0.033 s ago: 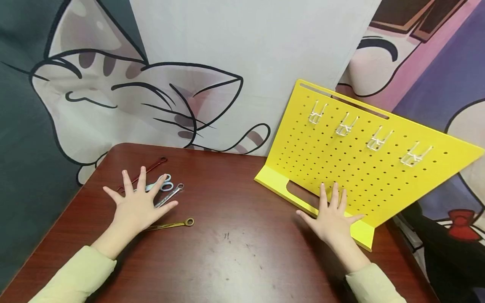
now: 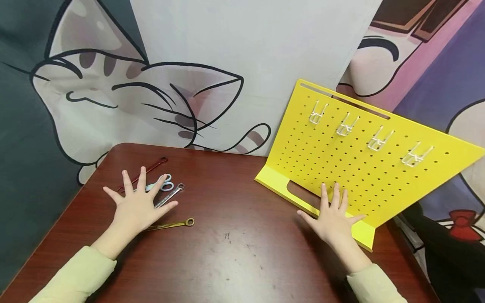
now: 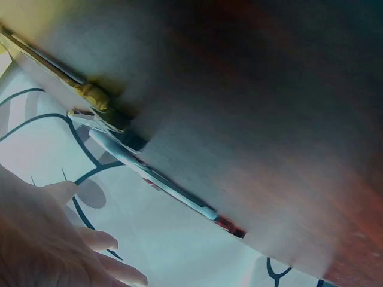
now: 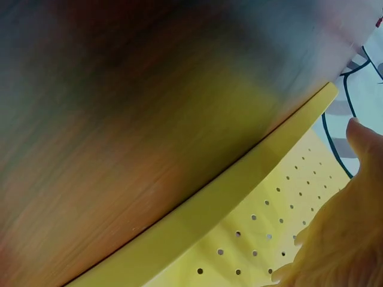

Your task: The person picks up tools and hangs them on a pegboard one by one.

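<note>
My left hand (image 2: 133, 209) is held with its fingers spread over the left side of the table, holding nothing. Around and partly beneath it lie a red wrench (image 2: 153, 165), light-blue-handled scissors (image 2: 150, 187), a silver wrench (image 2: 169, 197) and a gold-coloured wrench (image 2: 170, 225). The hand hides parts of these tools. On the right, my right hand (image 2: 334, 221) also has its fingers spread and grips nothing. It is in front of the lower edge of a yellow pegboard (image 2: 322, 153); whether it touches the board I cannot tell.
Several clear hooks (image 2: 344, 129) hang in a row near the pegboard's top. The board stands tilted on its foot (image 2: 274, 182) at the right of the brown table (image 2: 235, 235). A cartoon-printed wall (image 2: 227, 42) closes off the back.
</note>
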The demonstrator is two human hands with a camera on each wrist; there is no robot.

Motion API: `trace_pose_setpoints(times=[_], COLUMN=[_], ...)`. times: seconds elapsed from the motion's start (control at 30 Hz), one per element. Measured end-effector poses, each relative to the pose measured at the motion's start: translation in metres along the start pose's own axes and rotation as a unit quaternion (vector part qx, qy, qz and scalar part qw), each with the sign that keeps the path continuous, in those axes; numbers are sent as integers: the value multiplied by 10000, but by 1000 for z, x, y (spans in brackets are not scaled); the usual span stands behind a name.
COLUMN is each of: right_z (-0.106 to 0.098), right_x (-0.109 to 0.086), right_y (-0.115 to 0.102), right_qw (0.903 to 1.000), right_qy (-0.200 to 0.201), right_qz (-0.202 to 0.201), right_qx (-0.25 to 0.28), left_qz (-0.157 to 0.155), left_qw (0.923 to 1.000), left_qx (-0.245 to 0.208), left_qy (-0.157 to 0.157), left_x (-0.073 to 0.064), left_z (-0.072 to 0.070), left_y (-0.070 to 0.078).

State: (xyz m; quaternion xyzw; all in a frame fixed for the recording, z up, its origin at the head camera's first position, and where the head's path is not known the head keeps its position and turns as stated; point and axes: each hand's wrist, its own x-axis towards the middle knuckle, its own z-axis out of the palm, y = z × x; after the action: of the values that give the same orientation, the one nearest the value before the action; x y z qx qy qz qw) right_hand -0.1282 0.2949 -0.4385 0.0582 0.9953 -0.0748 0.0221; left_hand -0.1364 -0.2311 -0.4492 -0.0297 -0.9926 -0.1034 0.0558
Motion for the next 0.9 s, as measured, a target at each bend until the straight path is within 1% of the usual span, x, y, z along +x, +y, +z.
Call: trace_pose_setpoints(times=[0.33,0.43,0.5,0.6,0.7,0.8,0.9], right_z=[-1,-1,-2,-4,-7,-10,-15], right_x=[-1,-1,0,0,0,0,-1], right_y=[2,3,4,4,4,1,-1], right_qw=[9999,9997,9993,9973,9914,9797,9654], right_qy=[99,171,291,645,1156,1712,2118], right_qz=[-88,-111,-149,-304,-554,-805,-986], right_qx=[108,162,168,160,264,661,1158], left_qz=[106,156,214,329,454,585,741], left_qw=[9999,9998,9996,9991,9985,9980,9969], left_qx=[22,37,38,73,106,61,-42], left_qy=[103,142,190,263,276,216,272], left_x=[2,4,6,9,14,20,29], left_z=[0,0,0,-1,-4,-6,-8], left_y=[-3,-2,-2,-1,1,6,12])
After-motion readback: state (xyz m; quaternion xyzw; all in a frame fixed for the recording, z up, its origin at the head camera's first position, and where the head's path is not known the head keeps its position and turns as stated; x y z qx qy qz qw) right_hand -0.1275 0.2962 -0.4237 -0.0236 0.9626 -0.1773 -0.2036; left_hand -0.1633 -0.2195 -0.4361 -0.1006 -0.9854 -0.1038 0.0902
